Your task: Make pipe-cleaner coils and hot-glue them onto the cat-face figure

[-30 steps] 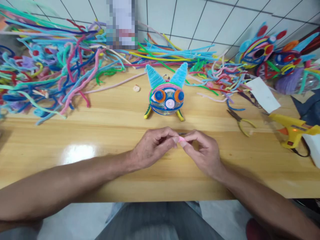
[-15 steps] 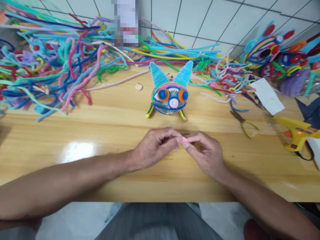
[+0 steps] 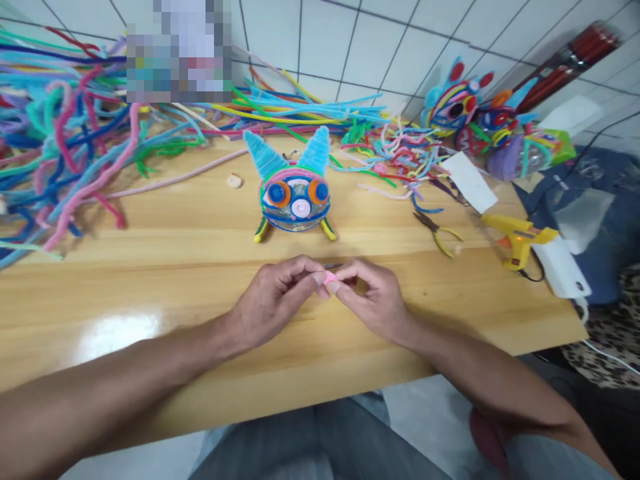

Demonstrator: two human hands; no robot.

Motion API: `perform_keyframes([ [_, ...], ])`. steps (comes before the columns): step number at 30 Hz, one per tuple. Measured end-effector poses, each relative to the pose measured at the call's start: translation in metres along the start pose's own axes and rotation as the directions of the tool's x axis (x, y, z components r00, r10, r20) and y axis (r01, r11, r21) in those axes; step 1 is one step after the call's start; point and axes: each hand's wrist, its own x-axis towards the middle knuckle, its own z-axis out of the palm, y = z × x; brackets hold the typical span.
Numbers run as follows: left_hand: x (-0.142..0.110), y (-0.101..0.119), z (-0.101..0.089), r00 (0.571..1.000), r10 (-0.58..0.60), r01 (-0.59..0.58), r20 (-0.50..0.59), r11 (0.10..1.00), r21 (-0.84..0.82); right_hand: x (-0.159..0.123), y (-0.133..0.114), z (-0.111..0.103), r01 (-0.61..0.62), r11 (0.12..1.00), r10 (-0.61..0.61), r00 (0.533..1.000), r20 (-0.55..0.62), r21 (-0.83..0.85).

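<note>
A small pink piece of pipe cleaner (image 3: 329,277) is pinched between the thumbs and fingertips of both hands, low over the table. My left hand (image 3: 280,297) closes on it from the left, and my right hand (image 3: 373,297) from the right. Just beyond the fingertips lies a dark, thin object (image 3: 332,266), mostly hidden by my hands. Farther back stands an animal figure (image 3: 295,200) made of pipe cleaners, upright on green-and-yellow legs. It has pointed blue ears, orange-and-blue eyes and a pale pink coiled nose.
Pipe cleaners (image 3: 75,133) are heaped at the left and along the tiled wall. Yellow-handled pliers (image 3: 440,233) and a yellow glue gun (image 3: 520,240) lie to the right. Near them are a white card (image 3: 470,181) and a white power strip (image 3: 563,267). Another pipe-cleaner figure (image 3: 453,107) stands back right.
The view has swung right, so things appear farther left and the table's right edge now shows. Both hands keep pinching the pink piece, with only slight finger movement. The figure stays put.
</note>
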Motion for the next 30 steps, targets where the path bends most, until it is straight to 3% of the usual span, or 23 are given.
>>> perform_keyframes([
  [8, 0.0, -0.003, 0.001, 0.99, 0.105, -0.088, -0.098, 0.983, 0.162, -0.002, 0.003, 0.003, 0.004, 1.0, -0.005, 0.999, -0.041, -0.017],
  [13, -0.001, -0.007, 0.001, 0.991, 0.102, -0.087, -0.086, 0.983, 0.164, -0.002, 0.005, 0.006, -0.001, 1.0, 0.0, 0.999, -0.053, -0.019],
  [19, 0.0, -0.01, 0.002, 0.998, -0.004, 0.012, -0.058, 0.991, 0.137, -0.003, 0.005, 0.005, -0.024, 1.0, 0.023, 0.999, -0.031, -0.016],
  [25, 0.002, -0.006, 0.003, 0.992, 0.113, -0.099, -0.054, 0.973, 0.206, -0.004, 0.006, 0.005, -0.073, 0.997, 0.073, 0.996, -0.043, 0.012],
  [30, 0.002, -0.006, 0.001, 0.995, 0.092, -0.084, -0.034, 0.98, 0.181, -0.002, 0.003, 0.004, -0.108, 0.994, 0.109, 0.994, -0.03, 0.035],
])
